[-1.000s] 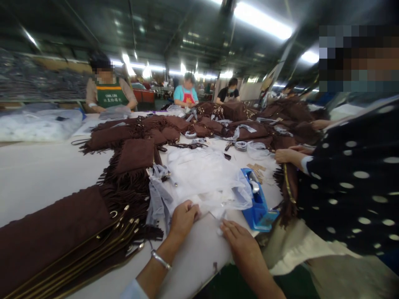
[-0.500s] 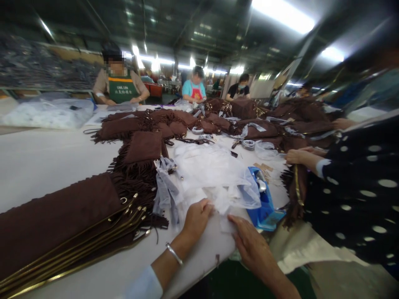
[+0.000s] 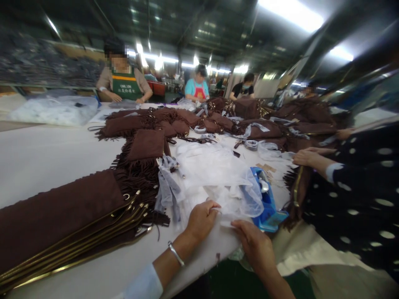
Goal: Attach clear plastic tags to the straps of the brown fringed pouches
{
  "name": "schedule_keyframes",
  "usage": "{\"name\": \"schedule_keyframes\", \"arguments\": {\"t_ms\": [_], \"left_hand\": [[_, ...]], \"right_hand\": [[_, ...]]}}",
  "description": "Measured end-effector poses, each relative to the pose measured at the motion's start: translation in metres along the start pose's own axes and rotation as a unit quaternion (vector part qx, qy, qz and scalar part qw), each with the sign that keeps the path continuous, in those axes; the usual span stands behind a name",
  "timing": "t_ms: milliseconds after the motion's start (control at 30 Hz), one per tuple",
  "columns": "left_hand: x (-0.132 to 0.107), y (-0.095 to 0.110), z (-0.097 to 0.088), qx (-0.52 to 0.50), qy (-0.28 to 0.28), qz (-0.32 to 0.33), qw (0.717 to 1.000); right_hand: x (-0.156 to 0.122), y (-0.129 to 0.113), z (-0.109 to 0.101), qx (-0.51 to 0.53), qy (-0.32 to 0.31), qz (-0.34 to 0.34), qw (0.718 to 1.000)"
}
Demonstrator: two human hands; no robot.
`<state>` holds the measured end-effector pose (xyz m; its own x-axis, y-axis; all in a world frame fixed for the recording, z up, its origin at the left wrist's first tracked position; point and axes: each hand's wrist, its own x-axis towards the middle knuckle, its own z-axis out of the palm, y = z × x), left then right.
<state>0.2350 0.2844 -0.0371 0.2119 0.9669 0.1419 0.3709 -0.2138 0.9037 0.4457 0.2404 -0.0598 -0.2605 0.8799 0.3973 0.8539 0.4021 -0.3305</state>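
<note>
Here both hands (image 3: pixel 199 220) (image 3: pixel 254 243) pinch clear plastic bags (image 3: pixel 218 174).

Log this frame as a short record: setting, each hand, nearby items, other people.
setting: long white table in a workshop
left hand: gripping clear plastic bags
right hand: on the near edge of those bags
nearby: blue tape dispenser, stacked brown fringed bags
others: person in polka-dot sleeve at right; workers across the table
</note>
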Motion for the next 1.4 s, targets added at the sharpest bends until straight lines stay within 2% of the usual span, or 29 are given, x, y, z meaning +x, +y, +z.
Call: {"name": "schedule_keyframes", "arguments": {"t_ms": [167,300,433,500,567,633,700,767,833,933,1033,1133,1200,1267,1333,1400], "left_hand": [[-0.003,0.005,-0.001,0.041,-0.004,0.045,0.998],[-0.008,0.002,0.002,0.097,-0.048,0.105,0.989],[-0.013,-0.004,0.007,0.151,-0.078,0.135,0.976],[-0.016,-0.006,0.010,0.163,-0.085,0.137,0.973],[-0.017,-0.006,0.012,0.161,-0.096,0.135,0.973],[-0.016,-0.005,0.013,0.141,-0.110,0.127,0.976],[-0.014,-0.004,0.009,0.103,-0.126,0.114,0.980],[-0.015,-0.003,-0.003,0.043,-0.143,0.092,0.985],[-0.022,-0.001,-0.025,-0.032,-0.149,0.052,0.987],[-0.051,0.005,-0.064,-0.131,-0.127,-0.025,0.983],[-0.091,0.009,-0.096,-0.277,-0.096,-0.114,0.949],[-0.128,0.009,-0.117,-0.392,-0.026,-0.175,0.903],[-0.148,0.009,-0.129,-0.378,0.023,-0.191,0.905],[-0.167,0.009,-0.142,-0.327,0.078,-0.201,0.920],[-0.184,0.010,-0.155,-0.278,0.138,-0.194,0.931],[-0.200,0.008,-0.165,-0.266,0.171,-0.188,0.930]], "right_hand": [[0.009,-0.013,0.010,-0.025,0.002,0.031,0.999],[0.014,-0.015,0.014,-0.006,-0.029,0.038,0.999],[0.009,-0.006,-0.002,0.046,-0.084,0.015,0.995],[0.003,-0.003,-0.014,0.106,-0.104,0.018,0.989],[-0.002,-0.004,-0.025,0.207,-0.111,0.067,0.970],[-0.005,-0.012,-0.033,0.329,-0.106,0.143,0.927],[-0.002,-0.025,-0.037,0.405,-0.110,0.194,0.887],[0.006,-0.042,-0.038,0.428,-0.121,0.203,0.872],[0.019,-0.060,-0.035,0.419,-0.135,0.191,0.877],[0.037,-0.085,-0.024,0.403,-0.150,0.165,0.888],[0.053,-0.113,-0.008,0.385,-0.187,0.128,0.895],[0.064,-0.145,0.008,0.373,-0.219,0.087,0.897],[0.067,-0.167,0.017,0.367,-0.240,0.067,0.896],[0.068,-0.188,0.026,0.368,-0.263,0.052,0.890],[0.067,-0.207,0.034,0.378,-0.296,0.041,0.876],[0.064,-0.225,0.041,0.392,-0.344,0.026,0.853]]}}
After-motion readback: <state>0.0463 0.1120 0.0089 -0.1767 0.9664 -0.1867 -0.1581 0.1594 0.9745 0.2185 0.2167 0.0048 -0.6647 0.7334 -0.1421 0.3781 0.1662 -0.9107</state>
